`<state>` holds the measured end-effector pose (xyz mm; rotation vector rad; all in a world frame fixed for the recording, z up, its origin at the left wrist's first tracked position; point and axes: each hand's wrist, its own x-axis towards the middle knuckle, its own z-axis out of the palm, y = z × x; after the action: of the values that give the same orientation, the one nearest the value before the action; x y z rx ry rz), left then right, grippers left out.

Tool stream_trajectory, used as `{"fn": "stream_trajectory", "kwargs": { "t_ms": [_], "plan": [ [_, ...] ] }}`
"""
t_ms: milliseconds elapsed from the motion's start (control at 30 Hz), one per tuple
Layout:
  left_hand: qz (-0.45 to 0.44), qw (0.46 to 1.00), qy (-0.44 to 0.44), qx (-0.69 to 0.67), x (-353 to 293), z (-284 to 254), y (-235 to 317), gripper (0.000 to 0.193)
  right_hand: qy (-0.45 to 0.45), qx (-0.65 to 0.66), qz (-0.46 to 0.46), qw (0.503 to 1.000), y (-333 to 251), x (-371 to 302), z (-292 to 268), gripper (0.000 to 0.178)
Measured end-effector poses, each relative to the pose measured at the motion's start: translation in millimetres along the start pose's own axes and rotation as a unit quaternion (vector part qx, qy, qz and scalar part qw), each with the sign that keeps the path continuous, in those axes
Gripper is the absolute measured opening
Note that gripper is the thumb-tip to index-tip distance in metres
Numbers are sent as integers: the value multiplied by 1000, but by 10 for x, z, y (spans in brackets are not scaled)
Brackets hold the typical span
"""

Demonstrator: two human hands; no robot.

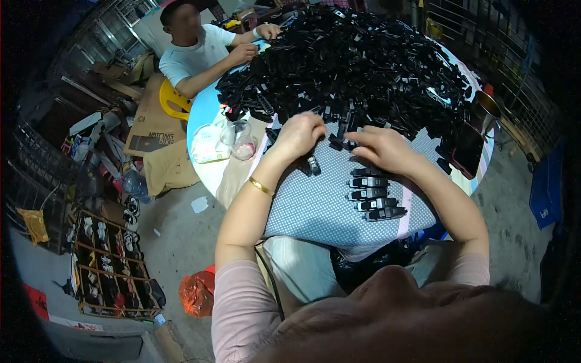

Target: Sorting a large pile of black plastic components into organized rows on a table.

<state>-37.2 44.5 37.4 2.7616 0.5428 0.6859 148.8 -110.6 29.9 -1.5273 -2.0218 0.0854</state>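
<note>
My left hand (pixel 299 136) has its fingers curled together at the near edge of a heap of black plastic parts (pixel 357 66); whatever it pinches is hidden. My right hand (pixel 387 148) reaches in from the other side, fingers stretched out and a little apart. Its fingertips are close to a small black plastic piece (pixel 336 142) lying between the hands. Below my right hand, several black-and-grey plastic assemblies (pixel 375 195) lie side by side in a row. One more black-and-grey piece (pixel 313 165) rests on the patterned cloth (pixel 308 209) below my left hand.
Across the round table, a person (pixel 196 57) in a light shirt also handles parts. Clear plastic cups (pixel 237 134) stand at the left. A metal cup (pixel 486 109) and a dark phone-like slab (pixel 468 150) sit at the right edge. A shoe rack (pixel 112 263) stands on the floor.
</note>
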Motion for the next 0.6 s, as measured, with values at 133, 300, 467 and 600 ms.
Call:
{"fn": "stream_trajectory", "kwargs": {
  "t_ms": [133, 300, 467, 600],
  "plan": [
    [72, 991, 73, -89, 95, 142, 82, 25, -34, -58, -3, 998, 64, 86, 169, 30],
    [94, 990, 104, -13, 0, 8, 228, 34, -24, -61, -2, 998, 13, 15, 146, 23],
    [149, 935, 315, -70, -334, -897, 1230, 32, -17, -51, -16, 998, 184, -114, 94, 16],
    [320, 843, 423, -87, -2147, -1546, 1776, 31, -11, -28, -48, 998, 53, 23, 136, 17]
  ]
}}
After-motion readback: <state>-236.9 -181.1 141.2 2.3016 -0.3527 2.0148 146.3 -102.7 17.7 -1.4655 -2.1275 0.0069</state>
